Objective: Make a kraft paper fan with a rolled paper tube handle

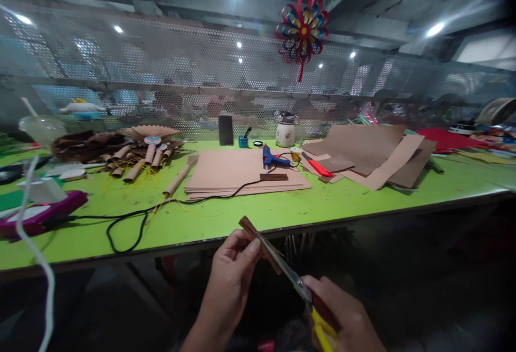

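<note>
My left hand pinches a narrow folded strip of brown paper between thumb and fingers, just off the table's front edge. In my right hand is a pair of scissors with yellow on the handles. The blades reach up and left and lie along the strip, close to my left thumb. Whether they are cutting into the paper I cannot tell. On the table behind, a similar folded brown strip rests on a stack of brown paper sheets.
A blue glue gun stands on the stack, its black cord running left to a purple power strip. A red utility knife lies by large brown paper pieces. Paper fans and rolled tubes lie left. A bottle stands behind.
</note>
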Motion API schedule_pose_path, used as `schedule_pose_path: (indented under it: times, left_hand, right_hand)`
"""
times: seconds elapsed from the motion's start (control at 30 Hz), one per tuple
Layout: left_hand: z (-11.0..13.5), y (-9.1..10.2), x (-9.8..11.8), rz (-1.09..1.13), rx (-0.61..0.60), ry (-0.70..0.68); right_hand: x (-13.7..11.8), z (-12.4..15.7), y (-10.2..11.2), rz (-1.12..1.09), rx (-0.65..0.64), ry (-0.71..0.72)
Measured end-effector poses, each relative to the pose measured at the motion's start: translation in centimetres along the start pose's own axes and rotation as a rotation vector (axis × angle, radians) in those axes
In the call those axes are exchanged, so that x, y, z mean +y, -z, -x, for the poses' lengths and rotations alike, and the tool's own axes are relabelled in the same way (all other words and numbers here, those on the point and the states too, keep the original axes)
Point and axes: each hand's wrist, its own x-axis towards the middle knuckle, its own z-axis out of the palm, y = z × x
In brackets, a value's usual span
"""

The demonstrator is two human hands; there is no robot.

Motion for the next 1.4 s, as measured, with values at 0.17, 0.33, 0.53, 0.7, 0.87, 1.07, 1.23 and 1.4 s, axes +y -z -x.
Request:
schedule_pose_path:
  times: [0.17,0.33,0.53,0.7,0.87,1.07,1.23,1.4]
  left_hand:
    - [0.3,0.2,-0.4,-0.026,-0.035,-0.01]
    - [0.5,0.3,-0.9,-0.03,-0.079,-0.021]
    - [0.6,0.3,-1.0,-0.016,-0.1,-0.027]
    - [0.8,0.1,-0.9,-0.014,-0.089,-0.024]
    - [0.9,-0.2,-0.7,-0.027,-0.082,-0.011]
    - [1.0,-0.3,-0.7,-0.045,-0.081,-0.004]
    - [1.2,-0.1,-0.8,-0.057,-0.092,-0.002]
    - [1.1,-0.1,-0.9,-0.051,-0.099,-0.031]
  right_hand:
    - [-1.4,-0.9,0.5,-0.031,-0.024,-0.042]
    - [-2.2,-1.8,0.8,-0.073,-0.032,-0.032]
    - [-2.3,-1.8,0.8,-0.087,-0.026,-0.05]
    - [-1.9,-1.3,0.2,-0.075,-0.007,-0.039]
    - [-1.3,-1.0,-0.2,-0.07,-0.005,0.003]
    - [-1.7,-1.4,0.1,-0.049,0.028,0.047]
    - [-2.2,-1.8,0.4,-0.053,-0.003,-0.018]
    - [-2.3,-1.9,0.4,-0.079,-0.04,-0.043]
